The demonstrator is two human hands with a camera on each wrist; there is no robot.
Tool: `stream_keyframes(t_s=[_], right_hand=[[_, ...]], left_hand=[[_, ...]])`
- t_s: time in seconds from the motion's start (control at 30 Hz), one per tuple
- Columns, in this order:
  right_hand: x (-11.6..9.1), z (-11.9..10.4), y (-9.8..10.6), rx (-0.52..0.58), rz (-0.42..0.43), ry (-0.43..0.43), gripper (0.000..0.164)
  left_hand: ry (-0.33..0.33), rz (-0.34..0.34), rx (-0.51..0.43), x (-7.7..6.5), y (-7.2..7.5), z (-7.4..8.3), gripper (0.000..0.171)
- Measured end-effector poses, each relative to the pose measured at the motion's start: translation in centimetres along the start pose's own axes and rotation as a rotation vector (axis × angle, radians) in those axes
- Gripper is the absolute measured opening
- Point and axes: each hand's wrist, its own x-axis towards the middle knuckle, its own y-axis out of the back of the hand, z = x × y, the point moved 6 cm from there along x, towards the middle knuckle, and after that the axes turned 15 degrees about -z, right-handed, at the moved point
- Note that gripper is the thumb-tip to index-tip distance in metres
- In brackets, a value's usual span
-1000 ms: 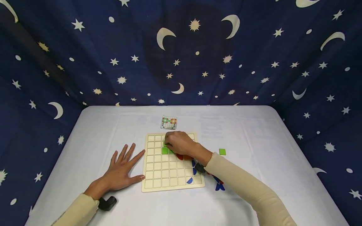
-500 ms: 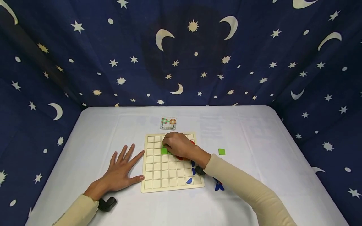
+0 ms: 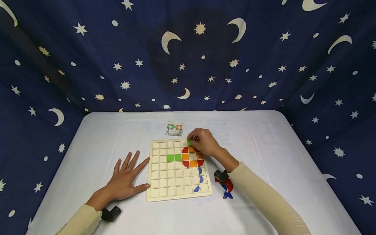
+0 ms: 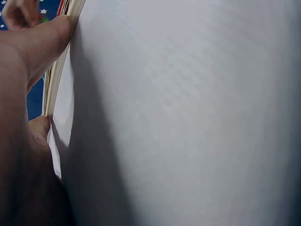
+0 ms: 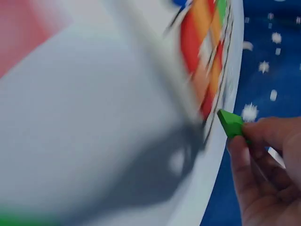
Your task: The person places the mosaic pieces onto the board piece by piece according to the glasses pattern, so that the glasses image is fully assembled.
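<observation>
My right hand (image 3: 204, 141) pinches a green square tile (image 5: 230, 123) between thumb and fingertips, over the back right of the cream gridded board (image 3: 160, 182). In the head view the tile overlaps the board's back row, just behind a round pattern of red and orange tiles (image 3: 185, 157). Two green tiles (image 3: 174, 157) lie side by side in the grid, left of that pattern. My left hand (image 3: 123, 179) lies flat with spread fingers, its thumb and a fingertip touching the board's left edge.
Blue half-round pieces (image 3: 201, 179) lie in the board's right part. A pile of red and blue pieces (image 3: 226, 189) sits on the white table, right of the board, partly under my right forearm. A small pattern card (image 3: 174, 129) lies behind the board.
My right hand has moved right and back across the board, carrying a green tile from above the green pair. The round pattern is now uncovered. The left hand stays in place.
</observation>
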Motion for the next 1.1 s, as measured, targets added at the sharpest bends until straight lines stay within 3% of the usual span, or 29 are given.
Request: stream_keyframes(t_s=[0.17, 0.3, 0.43, 0.6, 0.67, 0.87, 0.97, 1.1], right_hand=[[-4.3, 4.3, 1.6, 0.034, 0.021, -0.198, 0.009], [-6.1, 5.4, 1.6, -0.002, -0.014, -0.258, 0.009], [-7.3, 4.1, 1.3, -0.086, -0.089, -0.259, 0.014], [-9.9, 1.1, 0.2, -0.107, -0.340, -0.270, 0.036], [-11.3, 0.3, -0.5, -0.119, -0.401, -0.259, 0.036], [-13.7, -0.2, -2.1, -0.165, -0.336, -0.196, 0.021], [-13.7, -0.3, -2.4, -0.194, -0.316, -0.183, 0.023], [-13.1, -0.5, -2.7, -0.186, -0.366, -0.183, 0.022]], left_hand=[[0.002, -0.005, 0.003, -0.1, 0.1, -0.3, 0.091], [0.008, -0.005, 0.007, 0.0, 0.4, -0.3, 0.091], [0.010, -0.019, -0.003, 0.1, 0.3, -0.2, 0.090], [0.006, -0.019, 0.004, 0.3, 0.2, -0.1, 0.090], [0.005, -0.013, 0.006, 0.3, 0.3, -0.1, 0.090], [0.011, -0.017, 0.005, 0.2, 0.2, -0.1, 0.091], [0.017, -0.022, 0.002, 0.0, 0.1, -0.1, 0.091], [0.015, -0.024, -0.007, 0.1, 0.0, 0.0, 0.091]])
